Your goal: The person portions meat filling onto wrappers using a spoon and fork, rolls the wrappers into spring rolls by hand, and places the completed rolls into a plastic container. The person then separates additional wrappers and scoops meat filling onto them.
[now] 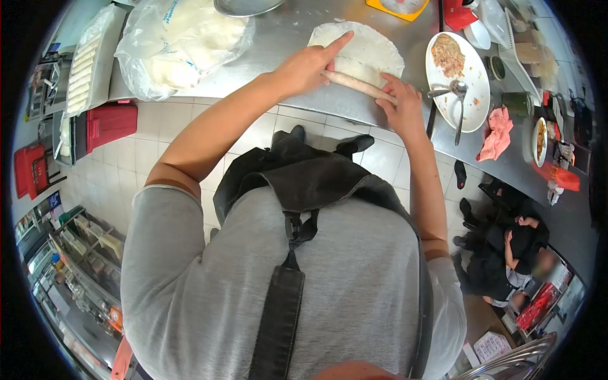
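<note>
Thin, pale, long dough roll (356, 83) lies upper ctr of frame, btwn both hands, along near edge of flat, white, rounded dough sheet (370, 49) on grey metal table (278, 33). L hand (303, 68) at roll's L end: index straight out over sheet, other fingers curled; can't tell if it grips. R hand (404, 104) part-open, thumb nr side, fingers far side of R end; can't tell if pinched.
</note>
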The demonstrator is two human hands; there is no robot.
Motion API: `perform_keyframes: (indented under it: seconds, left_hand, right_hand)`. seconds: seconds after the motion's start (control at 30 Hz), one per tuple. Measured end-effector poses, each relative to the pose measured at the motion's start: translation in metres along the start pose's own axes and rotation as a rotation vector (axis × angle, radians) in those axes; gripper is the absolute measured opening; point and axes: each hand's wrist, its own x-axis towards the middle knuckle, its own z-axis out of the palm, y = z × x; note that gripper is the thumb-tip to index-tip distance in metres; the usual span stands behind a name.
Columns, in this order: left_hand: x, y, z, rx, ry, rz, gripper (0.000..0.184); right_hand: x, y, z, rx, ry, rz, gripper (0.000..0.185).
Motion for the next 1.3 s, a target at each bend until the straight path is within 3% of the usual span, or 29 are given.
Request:
perform_keyframes:
  seconds: [0.2, 0.37, 0.47, 0.57, 0.7, 0.83, 1.0, 1.3]
  left_hand:
    - [0.012, 0.013, 0.007, -0.014, -0.027, -0.009, 0.114]
    - [0.015, 0.011, 0.011, -0.005, -0.048, -0.031, 0.113]
    - [0.016, 0.013, 0.024, 0.054, -0.005, 0.014, 0.112]
    - [0.009, 0.01, 0.019, 0.015, 0.035, 0.046, 0.111]
    - [-0.011, -0.004, -0.002, 0.077, 0.064, 0.026, 0.111]
    - [-0.017, -0.008, -0.008, 0.113, 0.084, 0.102, 0.112]
    - [-0.01, -0.016, -0.021, -0.032, -0.049, 0.014, 0.111]
    - [0.003, -0.023, -0.039, -0.352, -0.108, -0.087, 0.108]
  right_hand:
    - [0.021, -0.019, 0.006, 0.077, -0.029, -0.039, 0.064]
    - [0.03, -0.023, 0.008, 0.145, -0.165, 0.093, 0.068]
    - [0.04, -0.035, 0.023, 0.172, -0.117, -0.019, 0.071]
    - [0.036, -0.03, 0.022, 0.191, -0.128, 0.038, 0.077]
    - [0.017, -0.014, -0.002, 0.081, -0.156, 0.066, 0.076]
    - [0.012, -0.014, -0.011, 0.086, -0.081, 0.003, 0.07]
    - [0.011, -0.004, -0.012, 0.137, -0.088, 0.035, 0.062]
    - [0.016, 0.007, -0.018, 0.345, -0.157, 0.281, 0.021]
